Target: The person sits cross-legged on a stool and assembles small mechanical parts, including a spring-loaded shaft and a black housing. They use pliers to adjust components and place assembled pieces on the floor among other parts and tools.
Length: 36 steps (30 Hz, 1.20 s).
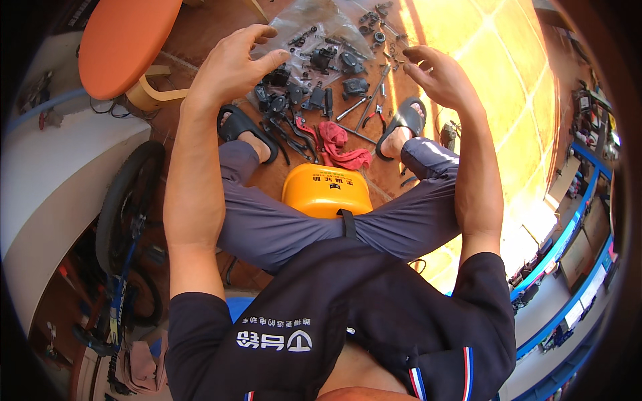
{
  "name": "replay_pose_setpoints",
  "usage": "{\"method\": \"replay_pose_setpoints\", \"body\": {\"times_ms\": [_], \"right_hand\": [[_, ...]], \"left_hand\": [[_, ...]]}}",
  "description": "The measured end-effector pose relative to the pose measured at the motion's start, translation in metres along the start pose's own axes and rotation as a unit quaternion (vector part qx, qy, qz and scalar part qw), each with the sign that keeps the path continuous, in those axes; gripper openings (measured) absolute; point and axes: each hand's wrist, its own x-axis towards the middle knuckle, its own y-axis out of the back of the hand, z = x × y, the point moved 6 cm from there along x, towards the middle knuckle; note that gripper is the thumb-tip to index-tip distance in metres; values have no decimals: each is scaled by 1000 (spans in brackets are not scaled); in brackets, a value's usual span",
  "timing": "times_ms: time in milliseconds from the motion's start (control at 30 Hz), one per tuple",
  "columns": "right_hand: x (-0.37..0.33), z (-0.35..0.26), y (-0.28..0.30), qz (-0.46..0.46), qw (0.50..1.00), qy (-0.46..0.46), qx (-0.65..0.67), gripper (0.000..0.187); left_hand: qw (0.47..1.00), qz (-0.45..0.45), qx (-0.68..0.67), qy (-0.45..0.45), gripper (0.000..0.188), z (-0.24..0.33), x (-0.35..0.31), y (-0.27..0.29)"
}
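Observation:
My left hand (237, 63) is raised over the left side of a spread of parts, thumb apart from the curved fingers, nothing in it. Opposite it, my right hand (435, 77) is held up with bent, parted fingers and also holds nothing. Between and below them lie black mechanical parts (322, 59), partly on a clear plastic sheet (294, 20). Closer to me are black levers, a red lever (305, 127), a crumpled red cloth (344, 150), metal rods (353, 108) and red-handled pliers (378, 112). Neither hand touches any of these.
A yellow rounded plastic piece (328, 190) sits between my legs. At the upper left stands an orange-topped stool (124, 43). A bicycle wheel (127, 200) leans at the left. Blue-edged shelves (568, 227) with many items line the right. Sandals (404, 120) are on my feet.

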Motion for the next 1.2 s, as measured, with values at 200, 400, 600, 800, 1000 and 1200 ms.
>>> {"method": "replay_pose_setpoints", "body": {"times_ms": [200,400,600,800,1000,1200], "right_hand": [[1,2,-1,0,1000,0,-15,36],[0,-2,3,18,1000,23,-11,35],[0,1,3,13,1000,17,-10,37],[-3,1,3,12,1000,0,-11,37],[-2,1,0,3,1000,25,4,36],[-1,2,0,6,999,29,19,37]], "left_hand": [[1000,-20,-23,-5,55,-1,3,-4],[1000,-23,-19,-6,54,1,3,-7],[999,-28,-20,-23,55,6,7,-10],[999,-23,15,-34,56,10,8,-15],[998,-36,24,-44,57,12,8,-19],[998,-34,25,-41,56,11,8,-19]]}}
